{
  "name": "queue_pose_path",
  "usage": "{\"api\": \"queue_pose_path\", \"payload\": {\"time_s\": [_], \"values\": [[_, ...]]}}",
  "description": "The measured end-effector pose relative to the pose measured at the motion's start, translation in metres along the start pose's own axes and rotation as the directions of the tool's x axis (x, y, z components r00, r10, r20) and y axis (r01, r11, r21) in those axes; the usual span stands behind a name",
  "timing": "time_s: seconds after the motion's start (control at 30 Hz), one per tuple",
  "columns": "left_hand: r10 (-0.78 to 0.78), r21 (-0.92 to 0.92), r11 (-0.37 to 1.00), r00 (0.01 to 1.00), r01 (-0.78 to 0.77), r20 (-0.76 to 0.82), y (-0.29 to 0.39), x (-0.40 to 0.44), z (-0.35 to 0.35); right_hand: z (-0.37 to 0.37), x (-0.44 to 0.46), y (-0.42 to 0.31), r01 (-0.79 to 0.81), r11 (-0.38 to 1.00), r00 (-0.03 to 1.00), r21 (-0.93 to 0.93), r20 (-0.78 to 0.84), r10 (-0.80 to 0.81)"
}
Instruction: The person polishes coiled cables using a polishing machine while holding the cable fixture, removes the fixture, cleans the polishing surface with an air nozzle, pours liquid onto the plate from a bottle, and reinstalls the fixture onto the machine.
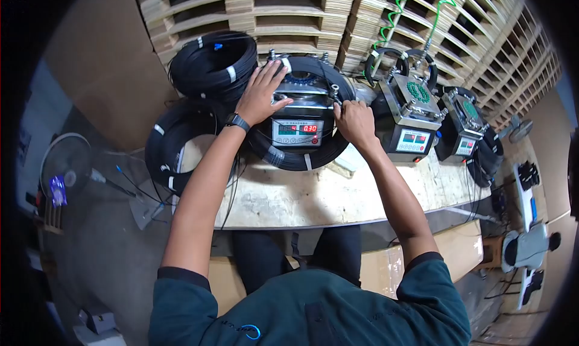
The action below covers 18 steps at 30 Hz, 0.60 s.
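Machine (299, 113) with red "0.30" readout (310, 129)

One camera sits on the person's head and looks forward and down. The dark green cloth shirt (301, 304) is closest, at the bottom. The bare left hand (260, 94) and bare right hand (357, 123) are near, above the pale wooden table (271, 201). Tan wooden pallets (289, 2) are farther, at the top. The view is wide, with dark corners.
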State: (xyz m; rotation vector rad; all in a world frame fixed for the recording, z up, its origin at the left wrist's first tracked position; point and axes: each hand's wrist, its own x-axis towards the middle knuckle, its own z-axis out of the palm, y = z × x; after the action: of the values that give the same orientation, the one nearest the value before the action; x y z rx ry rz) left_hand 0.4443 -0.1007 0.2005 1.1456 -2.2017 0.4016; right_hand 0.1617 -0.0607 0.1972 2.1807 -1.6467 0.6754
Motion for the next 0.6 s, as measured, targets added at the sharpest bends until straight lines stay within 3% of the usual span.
{"api": "queue_pose_path", "payload": {"time_s": [0.2,0.33,0.43,0.6], "values": [[-0.002,0.009,1.000,0.997,0.003,-0.076,-0.004,-0.004,0.009,-0.004,0.013,-0.043,-0.074,0.990,0.984,-0.118,0.150,0.092],[-0.020,-0.006,1.000,0.995,0.019,-0.103,-0.003,-0.005,0.011,-0.015,0.022,-0.046,-0.010,0.975,0.960,-0.220,0.272,0.071],[-0.027,-0.021,0.999,0.991,0.025,-0.131,-0.002,-0.006,0.011,-0.007,0.030,-0.046,0.075,0.975,0.975,-0.211,0.220,-0.027],[-0.017,-0.029,0.999,0.989,0.013,-0.147,-0.002,-0.009,0.010,0.001,0.052,-0.051,0.072,0.977,0.962,-0.199,0.271,-0.015]]}}
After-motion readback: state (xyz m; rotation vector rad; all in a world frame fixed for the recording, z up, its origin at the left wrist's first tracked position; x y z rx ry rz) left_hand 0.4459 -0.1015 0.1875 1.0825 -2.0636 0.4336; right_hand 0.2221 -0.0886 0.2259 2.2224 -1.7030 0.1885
